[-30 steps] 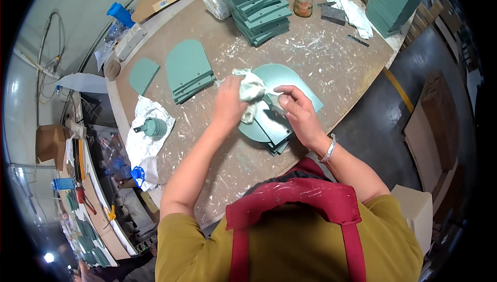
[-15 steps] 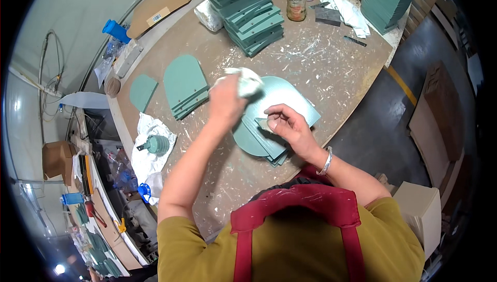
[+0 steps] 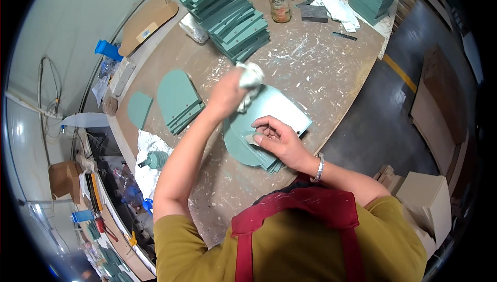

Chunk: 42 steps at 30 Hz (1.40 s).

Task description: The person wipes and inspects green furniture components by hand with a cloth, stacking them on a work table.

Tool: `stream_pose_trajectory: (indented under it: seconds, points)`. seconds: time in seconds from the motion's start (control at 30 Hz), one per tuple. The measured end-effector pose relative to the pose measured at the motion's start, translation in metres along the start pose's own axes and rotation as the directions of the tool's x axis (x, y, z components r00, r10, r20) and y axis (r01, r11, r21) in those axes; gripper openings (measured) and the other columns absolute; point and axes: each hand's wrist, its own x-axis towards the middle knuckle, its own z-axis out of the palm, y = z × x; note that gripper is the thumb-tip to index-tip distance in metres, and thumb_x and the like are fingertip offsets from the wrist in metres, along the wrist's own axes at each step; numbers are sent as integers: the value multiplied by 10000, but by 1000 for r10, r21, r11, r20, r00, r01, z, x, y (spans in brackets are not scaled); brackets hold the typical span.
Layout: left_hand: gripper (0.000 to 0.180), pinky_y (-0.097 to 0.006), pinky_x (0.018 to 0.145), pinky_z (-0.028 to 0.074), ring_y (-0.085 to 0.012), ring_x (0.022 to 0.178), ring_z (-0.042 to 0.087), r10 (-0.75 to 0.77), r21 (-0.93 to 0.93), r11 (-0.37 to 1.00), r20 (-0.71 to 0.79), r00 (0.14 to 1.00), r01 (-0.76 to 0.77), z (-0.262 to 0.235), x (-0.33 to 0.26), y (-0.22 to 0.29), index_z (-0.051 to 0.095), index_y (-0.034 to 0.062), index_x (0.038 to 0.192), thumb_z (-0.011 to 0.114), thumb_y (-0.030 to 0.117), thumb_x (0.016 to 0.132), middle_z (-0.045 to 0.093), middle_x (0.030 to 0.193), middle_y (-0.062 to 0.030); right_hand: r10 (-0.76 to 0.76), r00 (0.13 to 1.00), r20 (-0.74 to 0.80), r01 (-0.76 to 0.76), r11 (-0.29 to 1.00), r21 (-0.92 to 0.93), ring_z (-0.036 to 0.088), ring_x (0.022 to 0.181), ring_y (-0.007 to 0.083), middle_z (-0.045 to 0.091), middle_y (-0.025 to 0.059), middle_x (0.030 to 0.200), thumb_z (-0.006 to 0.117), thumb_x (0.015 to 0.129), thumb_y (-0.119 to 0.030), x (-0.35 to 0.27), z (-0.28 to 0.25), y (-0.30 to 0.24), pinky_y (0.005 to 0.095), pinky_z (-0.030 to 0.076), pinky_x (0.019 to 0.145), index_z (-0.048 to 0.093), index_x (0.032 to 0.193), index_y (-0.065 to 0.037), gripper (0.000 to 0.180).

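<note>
Green arch-topped painted panels [image 3: 274,121] lie stacked on the paint-flecked brown surface [image 3: 321,59] just before us; our right hand [image 3: 274,137] presses flat on the top one, fingers together, while our left hand [image 3: 228,93] grips a crumpled white rag [image 3: 251,75] at its far edge. Wiping looks underway, not finished. Beyond stand a taller green stack [image 3: 228,12], an amber bottle [image 3: 278,0] and a flat cardboard box [image 3: 147,20].
</note>
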Motion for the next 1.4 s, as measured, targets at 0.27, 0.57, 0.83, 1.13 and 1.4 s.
stream_pose_trajectory:
  seconds: [0.27, 0.57, 0.83, 1.13, 1.4]
  points:
    - [357, -502, 840, 478, -463, 1014, 592, 136, 30, 990, 74, 988, -139, 20, 10, -9, 546, 59, 1126, 702, 111, 809, 634, 1039, -255, -17, 1000, -14, 16, 997, -81, 513, 884, 110, 578, 25, 942, 707, 927, -172, 0, -2, 3, 272, 464, 825, 584, 1138, 6, 303]
    - [253, -470, 784, 479, -435, 960, 609, 215, -85, 977, 368, 905, -198, 23, 47, 3, 586, 32, 1039, 700, 127, 834, 644, 972, -212, -148, 989, 3, 144, 962, -232, 566, 935, 177, 610, 100, 997, 704, 922, -220, -2, -1, 3, 328, 477, 850, 576, 1153, 5, 347]
    - [355, -513, 830, 480, -425, 960, 613, 245, 5, 961, 449, 860, -276, 30, 60, 7, 585, 60, 1094, 732, 244, 829, 648, 945, -227, -192, 981, -3, 183, 939, -292, 562, 874, 195, 594, 102, 963, 710, 914, -228, -3, 2, 3, 329, 480, 806, 581, 1144, -12, 341]
    - [351, -499, 820, 497, -411, 996, 629, 95, 221, 950, 466, 880, -220, 31, 75, 14, 609, 74, 1098, 750, 223, 813, 664, 1031, -210, -174, 984, 46, 179, 913, -367, 560, 930, 174, 586, 85, 1022, 702, 919, -186, -7, 3, 2, 321, 475, 850, 577, 1195, -10, 350]
    - [369, -489, 785, 491, -450, 912, 605, 284, 47, 925, 569, 771, -376, 40, 80, 41, 574, 59, 1143, 721, 142, 814, 639, 906, -211, -233, 971, 47, 232, 886, -402, 579, 909, 222, 574, 110, 1024, 712, 889, -181, -5, 6, 8, 346, 486, 828, 577, 1172, -15, 354]
